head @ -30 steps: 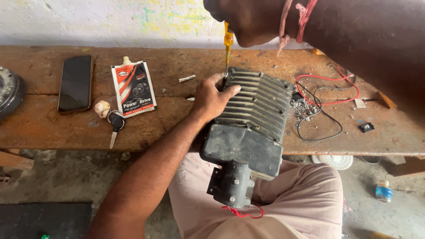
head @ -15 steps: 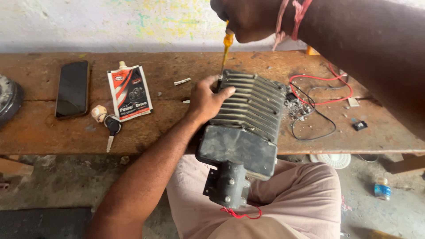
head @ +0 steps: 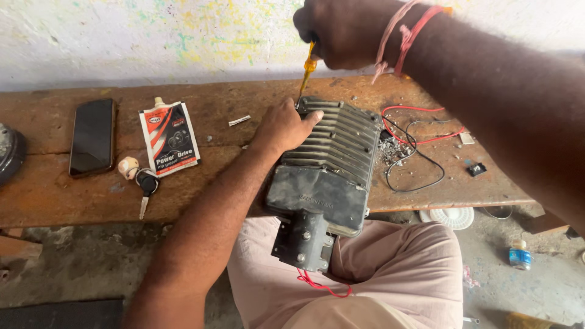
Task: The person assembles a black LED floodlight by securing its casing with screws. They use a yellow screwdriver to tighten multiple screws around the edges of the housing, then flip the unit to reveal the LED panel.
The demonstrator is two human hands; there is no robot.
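Observation:
A grey finned metal housing (head: 332, 164) leans from my lap up onto the edge of a worn wooden bench (head: 55, 201). My left hand (head: 281, 127) grips its upper left corner. Above it, my right hand (head: 341, 30), red threads around the wrist, is closed on a yellow-handled screwdriver (head: 306, 72). The screwdriver's tip points down at the housing's top left corner, just beside my left thumb. A red wire (head: 320, 285) hangs from the housing's lower bracket.
On the bench lie a black phone (head: 92, 137), a red-and-white grease pouch (head: 169, 139), keys with a small fob (head: 141, 181), and tangled red and black wires (head: 414, 143) with metal bits. A white disc (head: 452, 217) and a small bottle (head: 521, 254) lie on the floor.
The view has shifted slightly; the screwdriver in my right hand stays at the housing's top left corner. My left hand keeps its grip on the housing.

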